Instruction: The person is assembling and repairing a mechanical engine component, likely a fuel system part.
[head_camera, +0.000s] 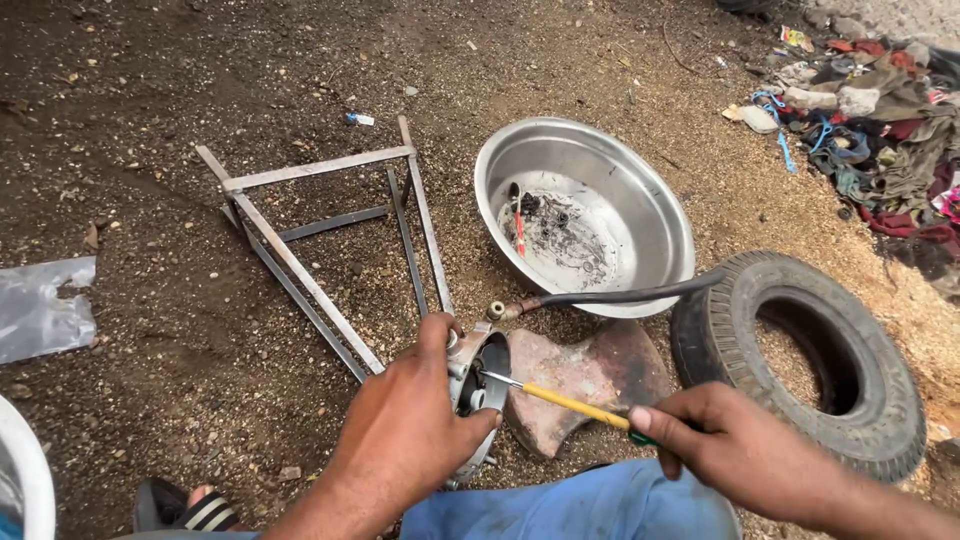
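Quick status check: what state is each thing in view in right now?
left hand: gripping the round metal part, held on edge
right hand: holding the yellow-handled screwdriver, tip inside the part
steel basin: upright, dirty, small bits inside
hose: lying across the basin rim, brass end free
tyre: lying flat
metal frame: lying on the dirt

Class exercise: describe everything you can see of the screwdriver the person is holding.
The screwdriver has a yellow shaft section, a green handle end and a thin bare metal tip. The right hand grips the handle, hiding most of the green part. It lies nearly level, slanting up to the left, its tip poking into the opening of the round metal part that the left hand steadies. A reddish metal block lies behind it.
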